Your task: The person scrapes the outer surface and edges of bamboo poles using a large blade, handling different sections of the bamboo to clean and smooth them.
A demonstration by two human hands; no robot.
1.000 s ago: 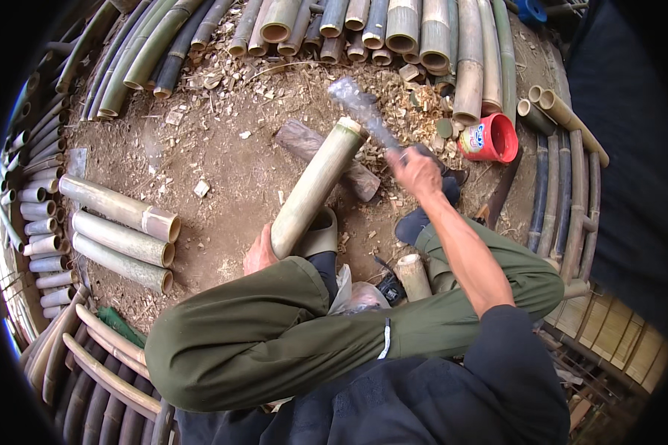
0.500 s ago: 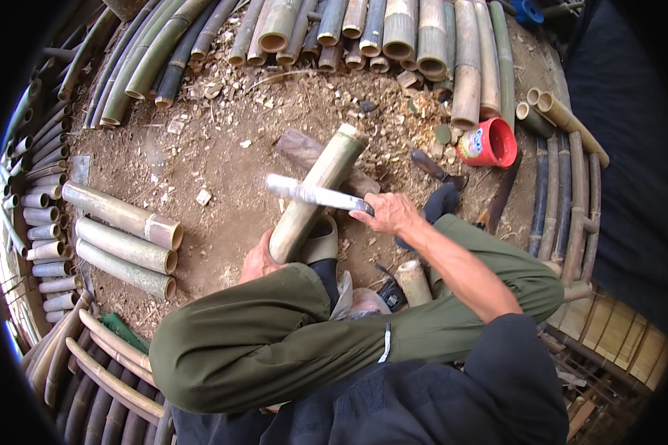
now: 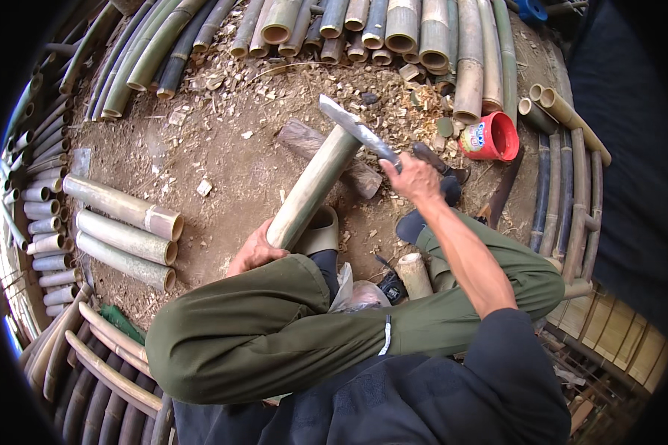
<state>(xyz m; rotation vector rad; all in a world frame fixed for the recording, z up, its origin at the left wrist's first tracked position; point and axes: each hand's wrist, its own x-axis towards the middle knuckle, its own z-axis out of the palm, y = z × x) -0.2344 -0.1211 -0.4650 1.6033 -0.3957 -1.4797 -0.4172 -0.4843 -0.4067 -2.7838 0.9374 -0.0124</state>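
Note:
A pale green bamboo piece (image 3: 313,187) slants up and away from me, its far part over a wooden block (image 3: 304,142) on the ground. My left hand (image 3: 258,251) grips its near end beside my knee. In my right hand (image 3: 414,179) is a machete (image 3: 352,124), held by its handle. The broad metal blade lies across the bamboo's far end, tip pointing to the far left. My right fingers are wrapped round the handle, which they mostly hide.
Three cut bamboo lengths (image 3: 126,228) lie at the left. A red bucket (image 3: 497,137) lies tipped at the right, near stacked bamboo poles (image 3: 469,67). Wood chips (image 3: 205,187) litter the dirt. A short bamboo stub (image 3: 414,276) stands by my legs, beside a black tape measure (image 3: 391,286).
My right hand has moved right and away from me, carrying the machete from the bamboo's middle to its far end. My left hand keeps hold of the near end.

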